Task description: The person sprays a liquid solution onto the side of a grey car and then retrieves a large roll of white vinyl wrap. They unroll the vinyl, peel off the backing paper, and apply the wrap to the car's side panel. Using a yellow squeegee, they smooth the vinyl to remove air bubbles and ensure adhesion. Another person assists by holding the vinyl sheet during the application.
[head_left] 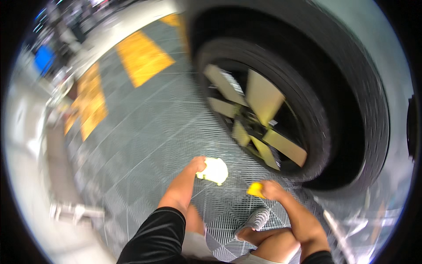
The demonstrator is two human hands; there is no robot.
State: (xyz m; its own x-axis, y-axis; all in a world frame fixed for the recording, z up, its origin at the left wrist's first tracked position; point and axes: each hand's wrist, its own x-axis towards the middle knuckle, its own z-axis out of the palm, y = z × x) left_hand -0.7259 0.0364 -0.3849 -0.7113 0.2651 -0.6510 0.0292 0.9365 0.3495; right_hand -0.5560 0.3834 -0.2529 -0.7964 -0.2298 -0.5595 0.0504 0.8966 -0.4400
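Observation:
My left hand (198,163) is closed on the edge of a pale yellow cloth (214,170), a bunched, rounded shape so bright that its detail is washed out. To its right, my right hand (272,190) grips a small, flat yellow piece (255,189) that looks like a sponge; blur hides its exact kind. Both hands hang above the floor, apart from each other. Ahead and to the right stands a car wheel (259,116) with broad gold spokes and a black tire (303,88). Neither hand touches the wheel.
Grey ribbed floor tiles (145,127) spread ahead, with yellow tiles (143,57) along the far edge. A dark wheel arch and grey car body (387,53) fill the right side. A blue object (44,59) sits among blurred items at the far left. My striped shoe (258,218) is below.

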